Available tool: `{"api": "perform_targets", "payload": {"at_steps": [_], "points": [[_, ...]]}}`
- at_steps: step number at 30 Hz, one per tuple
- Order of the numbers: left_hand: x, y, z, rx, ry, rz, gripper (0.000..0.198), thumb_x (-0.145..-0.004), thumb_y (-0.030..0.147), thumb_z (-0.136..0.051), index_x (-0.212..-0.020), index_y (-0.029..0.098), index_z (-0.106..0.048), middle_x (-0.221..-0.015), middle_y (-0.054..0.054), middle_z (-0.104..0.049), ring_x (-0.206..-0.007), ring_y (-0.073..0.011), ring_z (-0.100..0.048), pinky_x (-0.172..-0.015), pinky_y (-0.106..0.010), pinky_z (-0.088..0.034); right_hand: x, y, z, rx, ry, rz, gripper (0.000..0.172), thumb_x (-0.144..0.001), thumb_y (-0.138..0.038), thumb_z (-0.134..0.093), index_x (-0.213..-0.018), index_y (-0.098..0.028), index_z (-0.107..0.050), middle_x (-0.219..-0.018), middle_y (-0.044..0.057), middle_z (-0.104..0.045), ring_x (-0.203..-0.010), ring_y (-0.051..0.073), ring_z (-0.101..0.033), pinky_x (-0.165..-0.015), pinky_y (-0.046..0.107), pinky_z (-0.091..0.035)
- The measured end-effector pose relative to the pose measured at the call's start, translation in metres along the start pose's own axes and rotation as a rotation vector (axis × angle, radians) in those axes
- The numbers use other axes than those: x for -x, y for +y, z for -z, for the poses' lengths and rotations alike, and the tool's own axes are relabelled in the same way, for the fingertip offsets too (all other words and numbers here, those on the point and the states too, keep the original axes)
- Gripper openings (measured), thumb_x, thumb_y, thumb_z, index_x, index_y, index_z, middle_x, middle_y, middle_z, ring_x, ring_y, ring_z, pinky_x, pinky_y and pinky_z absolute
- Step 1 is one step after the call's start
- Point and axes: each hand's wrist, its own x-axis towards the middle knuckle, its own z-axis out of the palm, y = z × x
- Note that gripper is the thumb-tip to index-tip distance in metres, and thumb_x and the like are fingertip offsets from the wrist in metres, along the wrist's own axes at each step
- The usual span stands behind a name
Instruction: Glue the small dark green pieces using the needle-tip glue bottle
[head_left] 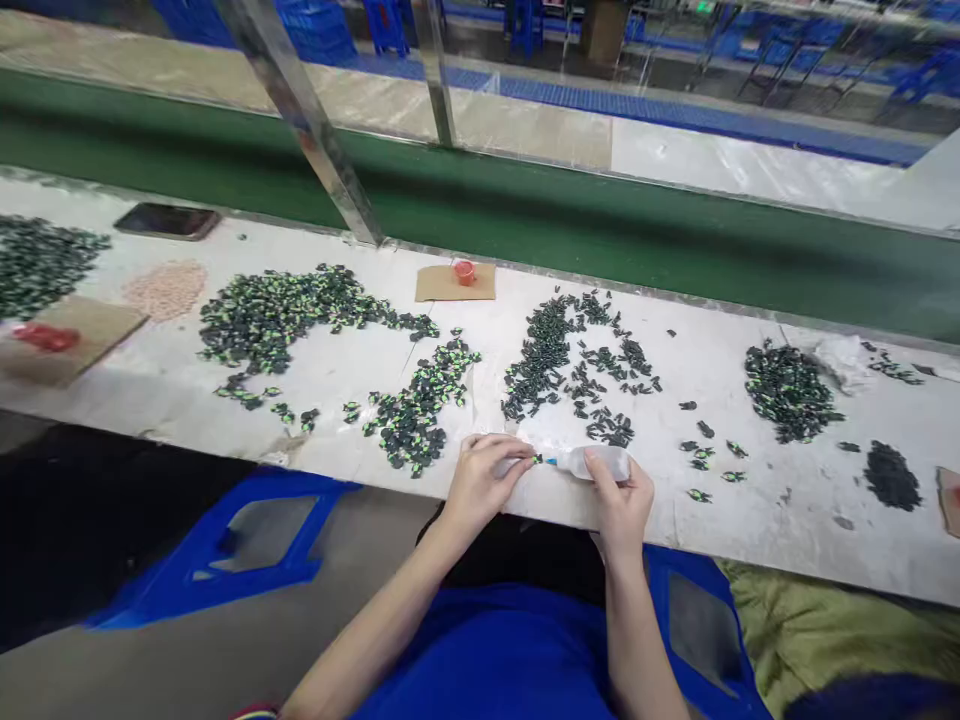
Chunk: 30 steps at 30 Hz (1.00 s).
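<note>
Between the thumb and forefinger of my left hand (484, 474) is a small black-and-green part (537, 459), pinched at the table's near side. My right hand (624, 500) is closed around a translucent squeeze bottle (600, 462) lying almost level. Its blue tip (551, 461) points left and comes close to the small part; I cannot tell whether they touch. Left of my left hand lies a heap of black-and-green parts (420, 400). Beyond the bottle spreads a pile of small dark parts (544, 350).
A larger heap (277, 310) lies further left, beside pale pink pieces (166, 288) and a phone (168, 220). A red cap (464, 271) rests on cardboard (431, 284) at the back. More dark piles (791, 392) are at right. A metal post (307, 120) rises behind the table.
</note>
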Motion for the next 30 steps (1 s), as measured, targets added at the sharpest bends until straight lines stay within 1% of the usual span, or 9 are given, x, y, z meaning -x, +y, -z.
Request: {"api": "perform_targets", "payload": {"at_steps": [5,8,10,14,18,23,25,27,30], "points": [[0.001,0.0,0.0,0.005,0.006,-0.002,0.008,-0.077,0.017,-0.072,-0.08,0.024,-0.072,-0.083,0.0,-0.077,-0.088,-0.0198,-0.069,-0.087,-0.037,-0.04,0.0,0.004,0.003,-0.026,0.042,0.004,0.027,-0.064,-0.039,-0.073,-0.061,-0.015,-0.062,-0.056,-0.001,-0.061,-0.054,0.014,-0.053,-0.053,0.027,-0.043],[0.001,-0.001,-0.001,0.017,0.022,-0.006,0.008,-0.077,0.017,-0.071,-0.08,0.024,-0.072,-0.084,0.0,-0.076,-0.087,-0.0201,-0.069,-0.086,-0.038,-0.041,-0.003,0.009,0.007,-0.209,0.127,0.057,0.028,-0.067,-0.041,-0.07,-0.064,-0.016,-0.06,-0.056,-0.002,-0.057,-0.05,0.012,-0.05,-0.047,0.024,-0.04],[0.0,-0.002,-0.002,0.021,0.021,-0.009,0.007,-0.077,0.018,-0.071,-0.08,0.024,-0.072,-0.084,0.0,-0.076,-0.088,-0.0203,-0.069,-0.086,-0.038,-0.041,-0.004,0.011,0.01,-0.311,0.128,0.118,0.026,-0.07,-0.041,-0.067,-0.072,-0.017,-0.06,-0.064,-0.001,-0.06,-0.053,0.013,-0.054,-0.049,0.025,-0.044],[0.001,-0.003,0.003,0.008,-0.039,-0.042,0.006,-0.079,0.02,-0.069,-0.083,0.025,-0.071,-0.087,-0.001,-0.076,-0.091,-0.0211,-0.069,-0.088,-0.04,-0.042,0.0,0.008,0.009,-0.181,-0.001,0.207,0.03,-0.069,-0.034,-0.074,-0.089,-0.019,-0.057,-0.078,0.003,-0.068,-0.069,0.018,-0.066,-0.066,0.032,-0.054],[0.011,-0.006,0.015,-0.079,-0.106,-0.115,0.01,-0.083,0.021,-0.063,-0.089,0.025,-0.07,-0.091,-0.001,-0.076,-0.097,-0.0223,-0.067,-0.088,-0.04,-0.041,0.004,0.0,-0.014,-0.062,-0.15,0.3,0.039,-0.066,-0.031,-0.078,-0.09,-0.023,-0.049,-0.096,0.008,-0.073,-0.094,0.024,-0.07,-0.086,0.039,-0.054],[0.023,-0.011,0.03,-0.213,-0.07,-0.169,0.012,-0.085,0.022,-0.06,-0.094,0.025,-0.068,-0.092,-0.002,-0.076,-0.096,-0.0235,-0.067,-0.089,-0.042,-0.038,0.0,-0.001,-0.043,0.143,-0.288,0.302,0.041,-0.068,-0.036,-0.077,-0.102,-0.022,-0.057,-0.104,0.008,-0.073,-0.096,0.024,-0.07,-0.084,0.037,-0.056],[0.024,-0.011,0.032,-0.246,-0.082,-0.186,0.014,-0.085,0.022,-0.061,-0.097,0.025,-0.067,-0.095,-0.002,-0.076,-0.098,-0.0239,-0.066,-0.089,-0.042,-0.037,-0.001,0.0,-0.037,0.204,-0.299,0.35,0.047,-0.07,-0.041,-0.076,-0.11,-0.021,-0.06,-0.106,0.009,-0.072,-0.097,0.024,-0.069,-0.086,0.038,-0.056],[0.023,-0.01,0.032,-0.269,-0.097,-0.193,0.016,-0.084,0.023,-0.062,-0.099,0.025,-0.067,-0.097,-0.003,-0.074,-0.099,-0.0242,-0.065,-0.089,-0.042,-0.037,-0.003,0.001,-0.018,0.268,-0.247,0.402,0.052,-0.074,-0.046,-0.072,-0.117,-0.021,-0.061,-0.108,0.01,-0.071,-0.097,0.024,-0.067,-0.085,0.04,-0.055],[0.022,-0.008,0.031,-0.293,-0.086,-0.18,0.015,-0.085,0.026,-0.062,-0.099,0.025,-0.067,-0.098,-0.004,-0.073,-0.098,-0.0245,-0.064,-0.088,-0.042,-0.036,-0.012,0.001,0.025,0.425,-0.075,0.422,0.032,-0.086,-0.047,-0.059,-0.107,-0.024,-0.069,-0.099,0.008,-0.071,-0.094,0.025,-0.064,-0.083,0.041,-0.053]]}}
